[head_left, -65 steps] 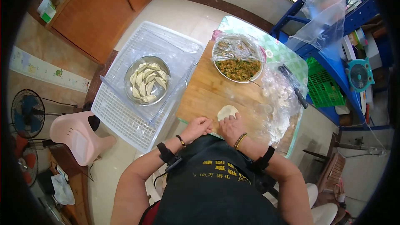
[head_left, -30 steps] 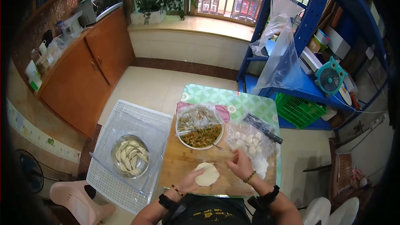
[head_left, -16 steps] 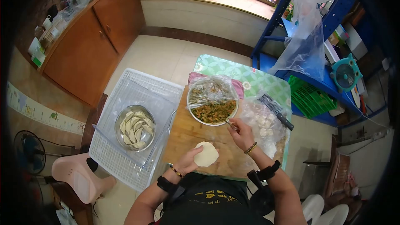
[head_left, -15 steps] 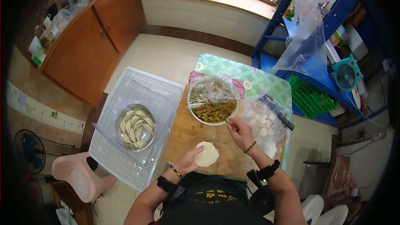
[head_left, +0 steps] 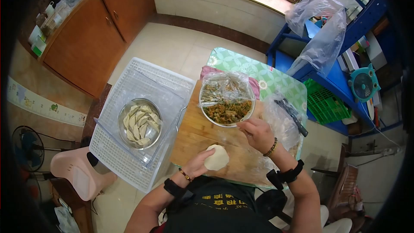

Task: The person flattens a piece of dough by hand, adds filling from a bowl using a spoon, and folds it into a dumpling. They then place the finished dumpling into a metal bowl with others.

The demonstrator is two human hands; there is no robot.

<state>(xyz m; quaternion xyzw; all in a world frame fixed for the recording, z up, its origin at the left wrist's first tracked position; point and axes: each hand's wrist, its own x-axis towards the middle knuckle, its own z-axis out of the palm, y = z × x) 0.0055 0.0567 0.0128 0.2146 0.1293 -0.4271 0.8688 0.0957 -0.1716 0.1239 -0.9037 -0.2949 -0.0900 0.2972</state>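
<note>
A round, pale dumpling wrapper (head_left: 217,158) rests on the fingers of my left hand (head_left: 199,162), the thumb over its edge. My right hand (head_left: 258,134) is closed in a pinch at the near right rim of a white bowl (head_left: 223,125). What it grips looks like a thin metal utensil, mostly hidden by the fingers and the filling. Chopped brown, green and orange filling (head_left: 228,111) lies in the bowl, its far half under crumpled clear plastic film (head_left: 227,84). Beneath both hands is a wooden board (head_left: 189,131).
To the left, a steel bowl (head_left: 122,131) of folded dumplings (head_left: 140,123) stands on a white plastic crate (head_left: 103,149). Right of the filling bowl lie a clear plastic bag (head_left: 278,123) and a black-handled tool (head_left: 299,126). A green patterned cloth (head_left: 241,62) covers the table.
The view has shifted slightly. My right hand stays by the filling bowl's rim but has turned, its back now more toward me. The wrapper stays in my left hand.
</note>
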